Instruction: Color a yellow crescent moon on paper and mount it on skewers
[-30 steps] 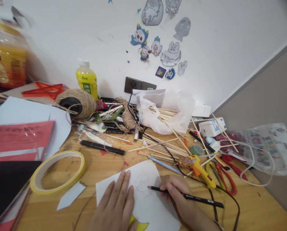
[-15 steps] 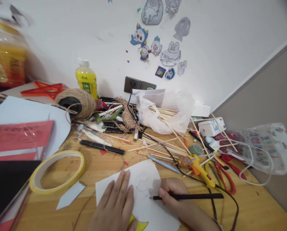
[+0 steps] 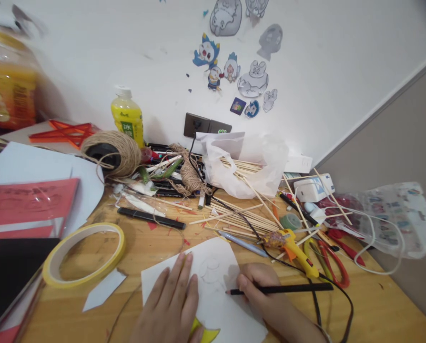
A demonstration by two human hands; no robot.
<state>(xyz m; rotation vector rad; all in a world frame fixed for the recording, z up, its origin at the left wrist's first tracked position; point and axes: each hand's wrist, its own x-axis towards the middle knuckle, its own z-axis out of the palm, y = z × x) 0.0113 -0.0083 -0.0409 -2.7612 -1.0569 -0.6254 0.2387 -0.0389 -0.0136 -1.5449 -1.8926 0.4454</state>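
Note:
A sheet of white paper [image 3: 216,252] lies on the wooden table, with faint curved pencil lines drawn on its upper part. My left hand [image 3: 172,305] rests flat on the paper's left side, fingers stretched out. Part of a yellow cut-out shape [image 3: 210,335] shows beside its thumb; the rest is hidden under the hand. My right hand [image 3: 261,290] grips a black pencil [image 3: 291,288] close to its tip. The tip is at the paper, just below and right of the drawn lines; whether it touches, I cannot tell.
A yellow hot glue gun [image 3: 295,252] with its cord and red-handled scissors [image 3: 332,264] lie right of the paper. Wooden sticks [image 3: 248,216] and a black marker [image 3: 151,218] lie behind. A tape roll [image 3: 50,274], twine spool [image 3: 122,155] and black flat object [image 3: 16,267] are left.
My right hand and the pencil tip have shifted slightly to the right. The left hand stays in place on the paper.

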